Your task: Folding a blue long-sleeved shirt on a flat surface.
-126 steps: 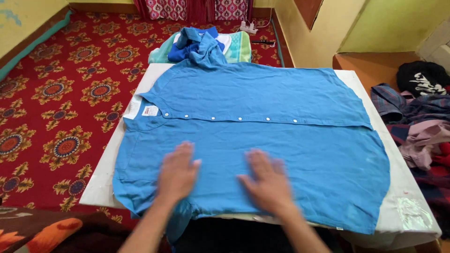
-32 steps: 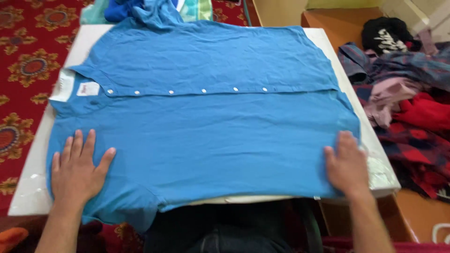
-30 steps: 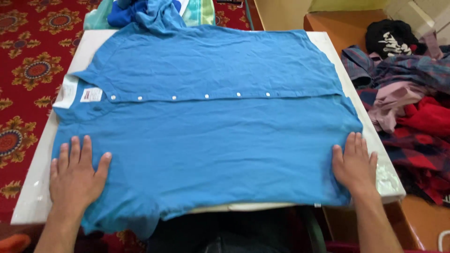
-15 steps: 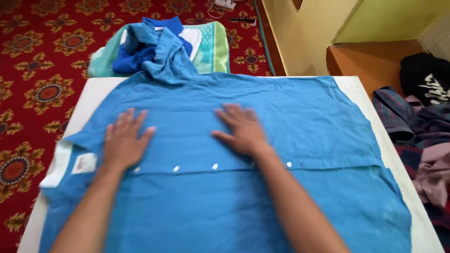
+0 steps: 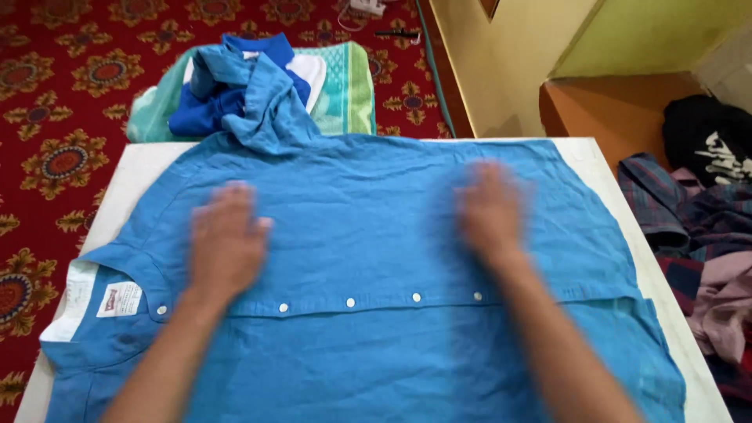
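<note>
while blurred, the left hand [image 5: 227,243] and right hand [image 5: 489,211] seemingly lie flat, fingers open, on the blue shirt [image 5: 368,258].

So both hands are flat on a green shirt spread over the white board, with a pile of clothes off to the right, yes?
Not quite: the shirt is blue, not green. The head view shows both the left hand and right hand flat on it, over the white board, with the pile of clothes to the right.
</note>
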